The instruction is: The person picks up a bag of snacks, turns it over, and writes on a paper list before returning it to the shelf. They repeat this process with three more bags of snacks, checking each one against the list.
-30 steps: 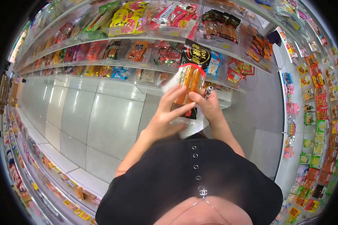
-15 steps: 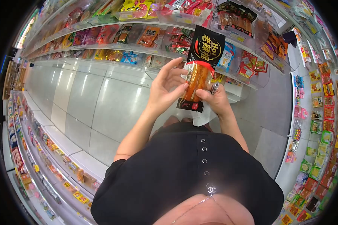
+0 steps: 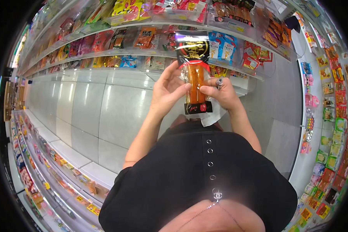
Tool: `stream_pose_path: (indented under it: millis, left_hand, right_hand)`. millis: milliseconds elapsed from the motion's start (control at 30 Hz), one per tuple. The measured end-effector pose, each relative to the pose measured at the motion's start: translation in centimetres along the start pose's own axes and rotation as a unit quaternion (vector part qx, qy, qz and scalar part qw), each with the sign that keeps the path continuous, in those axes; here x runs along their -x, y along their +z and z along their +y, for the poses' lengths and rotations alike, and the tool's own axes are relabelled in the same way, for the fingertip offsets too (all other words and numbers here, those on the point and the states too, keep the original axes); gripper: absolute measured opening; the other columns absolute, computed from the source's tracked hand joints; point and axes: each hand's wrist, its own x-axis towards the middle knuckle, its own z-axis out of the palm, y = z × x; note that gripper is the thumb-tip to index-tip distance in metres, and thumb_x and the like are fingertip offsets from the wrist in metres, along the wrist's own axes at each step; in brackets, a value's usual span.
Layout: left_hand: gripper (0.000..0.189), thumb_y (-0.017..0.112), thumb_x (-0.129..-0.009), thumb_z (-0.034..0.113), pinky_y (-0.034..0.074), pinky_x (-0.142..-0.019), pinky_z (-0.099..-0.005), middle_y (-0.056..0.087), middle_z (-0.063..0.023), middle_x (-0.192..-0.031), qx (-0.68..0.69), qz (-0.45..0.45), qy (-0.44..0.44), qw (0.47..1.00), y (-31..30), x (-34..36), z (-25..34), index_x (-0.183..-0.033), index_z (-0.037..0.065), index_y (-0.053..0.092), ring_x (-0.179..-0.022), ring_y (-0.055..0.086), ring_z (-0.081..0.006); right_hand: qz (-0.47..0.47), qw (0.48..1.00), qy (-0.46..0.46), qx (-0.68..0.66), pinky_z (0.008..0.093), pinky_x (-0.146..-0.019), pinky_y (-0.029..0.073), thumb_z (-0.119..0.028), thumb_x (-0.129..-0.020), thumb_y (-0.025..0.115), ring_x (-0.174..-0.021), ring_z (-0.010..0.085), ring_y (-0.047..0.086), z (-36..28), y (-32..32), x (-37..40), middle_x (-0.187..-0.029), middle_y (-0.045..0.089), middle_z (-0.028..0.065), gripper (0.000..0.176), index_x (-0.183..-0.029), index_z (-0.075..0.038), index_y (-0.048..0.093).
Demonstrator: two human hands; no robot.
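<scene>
left hand [image 3: 167, 92]: closed on left long edge of snack packet [image 3: 198, 77], thumb on the front, fingers mostly hidden behind. right hand [image 3: 225, 94]: closed on right edge, thumb on front too, small silvery pen-like item [image 3: 219, 83] sticking up by the curled fingers. thumb tips near each other, narrow strip of packet between.

packet is in both hands, in front of the body, long way pointing away from the person. black top panel, lettering blurred, red band, see-through middle with orange-brown sticks, black strip at near end. white sheet [image 3: 212, 118] shows under near end, toward the right; what holds it, cannot tell.

packet's far edge overlaps the front shelving [image 3: 112, 55] in view, actual gap hard to judge. blue packets [image 3: 221, 46] show just right of the black panel. near end sits beyond the black top [image 3: 162, 174], small strip between.

room: most of it left of the left forearm, wide grey tiled floor [image 3: 116, 112] running to the left rack [image 3: 69, 150]. right side narrower, strip of floor between right forearm and the right rack [image 3: 297, 166]. both elbows well apart from the racks.
</scene>
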Motion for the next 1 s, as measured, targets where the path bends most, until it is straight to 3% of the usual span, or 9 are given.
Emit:
stream_pose_path:
  millis: [167,267,500,667,1000]
  left_hand:
    - [0.047,0.064,-0.081,-0.003,0.045,-0.091,-0.0311,0.058,-0.0111,-0.117,0.001,-0.008,-0.071,0.997,-0.1,-0.3,0.1,-0.124,-0.003,0.045,-0.106,0.056,-0.0178]
    - [0.045,0.064,-0.081,-0.003,0.044,-0.092,-0.0322,0.059,-0.0111,-0.114,0.018,0.008,-0.039,0.999,-0.1,-0.4,0.1,-0.123,-0.003,0.047,-0.107,0.056,-0.0190]
    - [0.044,0.063,-0.083,-0.001,0.045,-0.090,-0.0332,0.058,-0.0114,-0.116,-0.020,0.004,-0.012,1.000,-0.9,-0.5,0.2,-0.124,-0.003,0.047,-0.106,0.056,-0.0189]
    - [0.036,0.062,-0.086,0.003,0.046,-0.088,-0.0306,0.060,-0.0097,-0.113,-0.014,0.057,0.013,0.998,-1.1,-1.5,1.0,-0.120,-0.003,0.050,-0.101,0.057,-0.0164]
    - [0.025,0.060,-0.090,0.011,0.047,-0.085,-0.0285,0.064,-0.0080,-0.103,-0.026,0.081,0.014,0.996,-2.0,-2.3,1.7,-0.110,-0.004,0.059,-0.093,0.059,-0.0131]
  right_hand:
    - [-0.019,0.999,0.008,-0.033,0.0240,-0.067,0.046,-0.019,-0.079,0.071,-0.072,0.0087,0.058,-0.6,0.7,-0.1,-0.077,0.064,0.0028,0.023,-0.087,0.003,0.068]
    - [-0.042,0.998,0.031,0.025,0.0240,-0.066,0.046,-0.018,-0.076,0.074,-0.071,0.0084,0.058,-1.3,0.3,-0.1,-0.077,0.065,0.0027,0.023,-0.086,0.001,0.069]
    - [-0.024,0.998,0.057,0.002,0.0232,-0.066,0.047,-0.006,-0.074,0.072,-0.072,0.0083,0.060,0.3,0.6,-0.5,-0.079,0.067,0.0041,0.014,-0.086,0.000,0.070]
    - [-0.045,0.997,0.048,0.028,0.0232,-0.063,0.046,-0.006,-0.076,0.071,-0.069,0.0089,0.059,0.3,0.8,-0.7,-0.077,0.066,0.0046,0.011,-0.084,0.001,0.069]
    - [-0.061,0.994,0.004,0.093,0.0258,-0.060,0.047,-0.010,-0.076,0.070,-0.070,0.0119,0.060,2.2,1.1,-1.0,-0.080,0.066,0.0075,0.014,-0.086,0.001,0.070]
